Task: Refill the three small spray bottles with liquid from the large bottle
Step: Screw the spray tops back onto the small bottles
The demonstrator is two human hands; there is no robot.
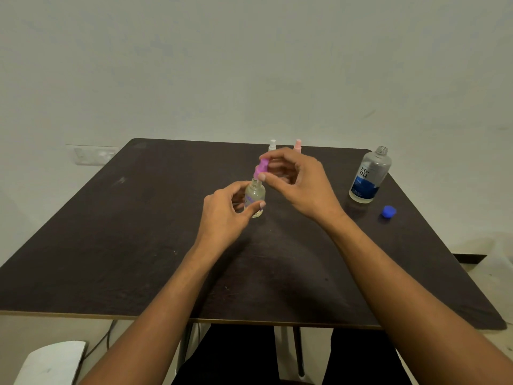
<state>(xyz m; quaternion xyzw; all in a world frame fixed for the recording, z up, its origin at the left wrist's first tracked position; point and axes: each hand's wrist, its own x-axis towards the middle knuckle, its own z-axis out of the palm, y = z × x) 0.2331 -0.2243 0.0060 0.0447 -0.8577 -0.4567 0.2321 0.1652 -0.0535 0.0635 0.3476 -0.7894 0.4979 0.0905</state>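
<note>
**Purple spray head held over an open small bottle**

Both forearms are stretched forward over the dark surface (138,245), and the hands are raised near its middle. The left hand (222,215) is turned palm inward. Its grip is closed, with thumb and fingers curled round the small clear bottle (254,197), which is kept upright (whether its base rests on the surface cannot be told). The right hand (305,187) is arched above and just right of the left-hand grip, with the wrist bent downward. Its grip is a closed pinch of thumb and fingertips on the purple spray head (261,167), which is held just above the bottle's open neck.

Just behind the right-hand grip, a white-topped spray bottle (272,145) and a pink-topped spray bottle (297,144) are seen upright, partly hidden by the fingers. Well to the right of that grip, the large bottle (369,176) stands uncapped. Its blue cap (388,211) lies near it, on the side closer to the person.
</note>
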